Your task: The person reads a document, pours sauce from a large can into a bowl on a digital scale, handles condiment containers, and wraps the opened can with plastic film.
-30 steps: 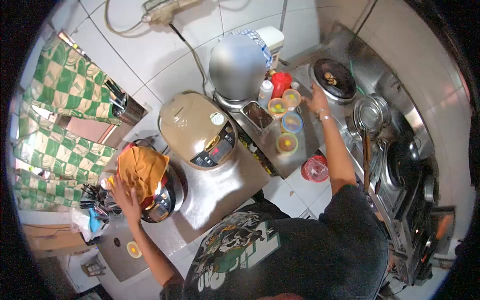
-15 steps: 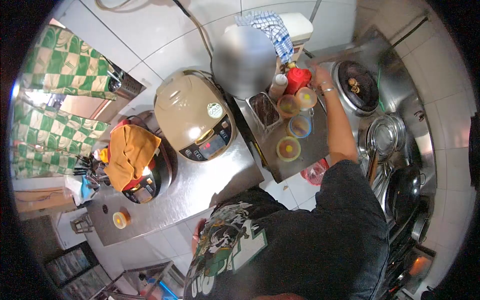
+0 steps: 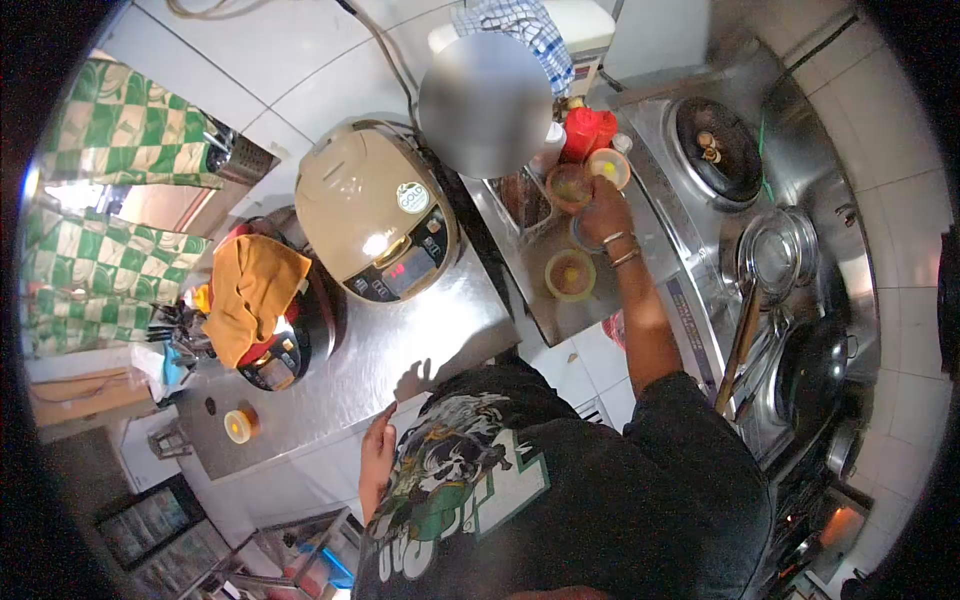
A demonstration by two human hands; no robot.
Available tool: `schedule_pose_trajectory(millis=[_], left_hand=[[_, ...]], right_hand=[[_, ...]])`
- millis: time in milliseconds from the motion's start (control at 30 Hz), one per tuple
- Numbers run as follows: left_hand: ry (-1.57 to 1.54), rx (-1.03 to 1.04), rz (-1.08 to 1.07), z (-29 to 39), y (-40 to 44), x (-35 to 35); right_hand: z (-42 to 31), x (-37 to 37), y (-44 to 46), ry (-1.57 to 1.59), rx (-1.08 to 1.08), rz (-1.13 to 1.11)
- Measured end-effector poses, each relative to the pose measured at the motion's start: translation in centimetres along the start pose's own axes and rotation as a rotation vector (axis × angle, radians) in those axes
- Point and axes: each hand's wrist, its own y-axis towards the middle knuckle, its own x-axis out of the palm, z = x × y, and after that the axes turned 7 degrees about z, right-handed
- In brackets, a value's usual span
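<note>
My right hand (image 3: 606,214), with bracelets at the wrist, reaches over a group of small round tubs on the steel side counter. It covers much of a blue-rimmed tub (image 3: 582,236); its fingers are mostly hidden, so a grip cannot be made out. Close by stand a brown-filled tub (image 3: 568,188), a white-rimmed tub (image 3: 610,166) and a yellow-rimmed tub (image 3: 569,275). Red squeeze bottles (image 3: 584,132) stand just behind them. Low beside my body, my left hand (image 3: 377,448) holds nothing, its fingers stretched out near the counter's front edge.
A beige rice cooker (image 3: 365,205) and another cooker under an orange cloth (image 3: 255,295) stand on the steel counter (image 3: 400,345). To the right are a dark wok (image 3: 718,150) on the stove and metal strainers (image 3: 775,255). A small tub (image 3: 239,426) sits far left.
My right hand has moved from beside the red bottles toward me and down onto the tubs. My left hand has come further into view, fingers extended.
</note>
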Motion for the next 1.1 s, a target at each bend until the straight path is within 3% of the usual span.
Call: schedule_pose_trajectory(millis=[67, 133, 233, 300, 333, 467, 533, 833, 900, 1100], left_hand=[[0.029, 0.006, 0.011, 2.1, 0.5, 0.1], [0.058, 0.019, 0.019, 2.8, 0.8, 0.3], [0.055, 0.040, 0.033, 1.9, 1.1, 0.5], [0.030, 0.044, 0.085, 0.8, 0.5, 0.8], [0.029, 0.042, 0.086, 0.8, 0.1, 0.9], [-0.064, -0.039, 0.120, -0.5, -1.3, 1.4], [-0.114, -0.058, 0.128, -0.8, -1.4, 1.4], [-0.090, -0.027, 0.092, 0.1, -1.4, 0.6], [-0.128, -0.003, 0.032, -3.6, -0.7, 0.3], [-0.118, 0.099, -0.081, -3.3, 1.7, -2.0]], right_hand=[[-1.0, 2.7, -1.1, 0.072, -0.004, 0.046], [-1.9, 6.3, -2.0, 0.022, 0.137, -0.278], [-5.2, 8.2, -5.6, 0.397, 0.427, -0.461], [-5.5, 12.7, -8.4, 0.831, 0.802, -0.119], [-6.3, 13.6, -9.8, 0.267, 0.644, 0.123], [-8.6, 11.8, -7.4, 0.121, 0.832, -0.060], [-5.5, 16.9, -4.9, 0.615, 1.231, 0.052], [-5.8, 20.1, -5.0, 0.566, 0.963, 0.154], [-7.1, 17.4, -5.2, 0.510, 0.937, 0.141], [-14.2, 8.1, -8.2, 0.686, 1.033, 0.240]])
